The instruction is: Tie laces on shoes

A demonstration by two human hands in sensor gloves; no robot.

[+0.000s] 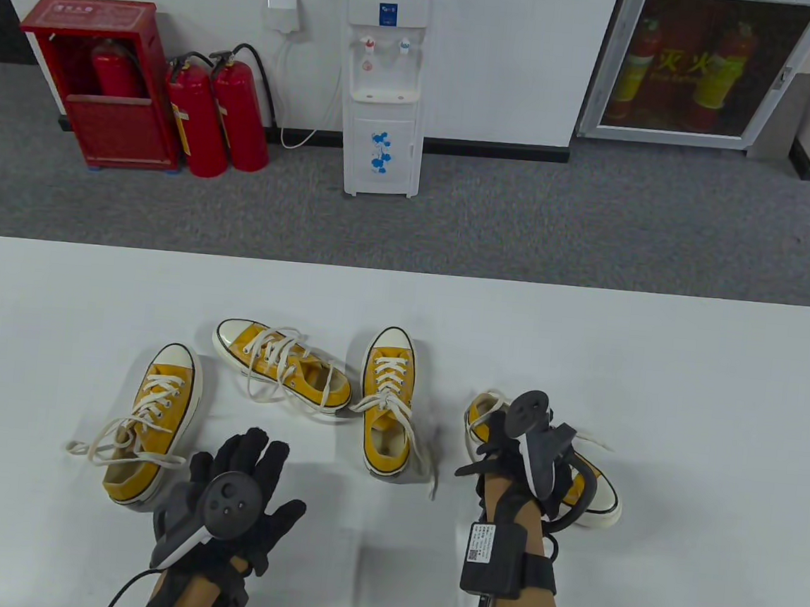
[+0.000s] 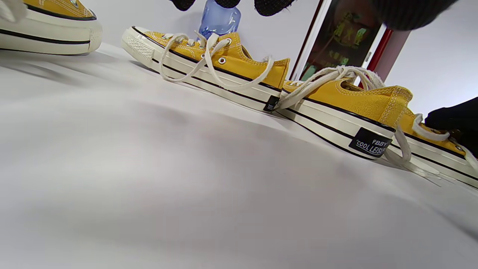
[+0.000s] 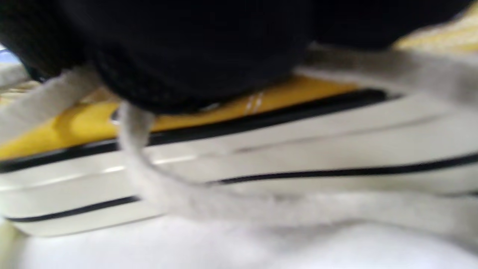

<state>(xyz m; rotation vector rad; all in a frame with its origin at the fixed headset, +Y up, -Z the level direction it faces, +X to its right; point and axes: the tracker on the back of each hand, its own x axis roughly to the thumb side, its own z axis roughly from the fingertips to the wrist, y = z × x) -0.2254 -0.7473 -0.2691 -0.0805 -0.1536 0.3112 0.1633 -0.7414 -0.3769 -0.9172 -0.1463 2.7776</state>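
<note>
Shoe [image 1: 594,493] under right hand [image 1: 512,454] — left hand [image 1: 248,477] spread

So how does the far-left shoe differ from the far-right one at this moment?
The far-left shoe lies untouched with its toe pointing away from the person, while the far-right shoe points toe up-left and sits partly hidden under the right hand. The left hand hovers beside the far-left shoe, fingers spread. Both are yellow canvas with white laces.

Four yellow canvas sneakers with white rubber soles [image 1: 385,404] lie in a loose row across the middle of the white tabletop [image 1: 688,385], their loose white laces [image 1: 91,447] trailing into the gaps between them. Bare surface lies beyond the row, at both outer ends, and near the bottom edge between the forearms.
</note>
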